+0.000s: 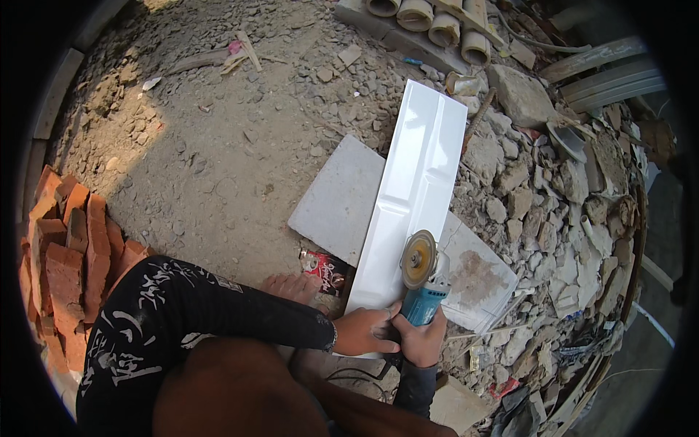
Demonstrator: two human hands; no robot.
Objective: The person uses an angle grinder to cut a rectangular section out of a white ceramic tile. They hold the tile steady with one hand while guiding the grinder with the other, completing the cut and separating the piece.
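My right hand [424, 341] is wrapped around the teal body of an angle grinder [422, 304]. Its round, yellowish cutting disc [419, 260] stands above a long, glossy white tile [408, 193] with raised rectangular panels; I cannot tell whether the disc touches it. My left hand [366, 331] is closed at the grinder's rear end, over the tile's near end, with its fingers partly hidden. Beneath the tile lie a grey slab [338, 197] on the left and a stained pale slab [473, 280] on the right.
Broken red bricks [76, 262] are stacked at left. Rubble [524, 211] covers the right side. Several pipes [444, 28] lie at the far end. A bare foot [291, 286] is beside a red-and-black packet [325, 271]. A dark cable [357, 375] runs near my hands.
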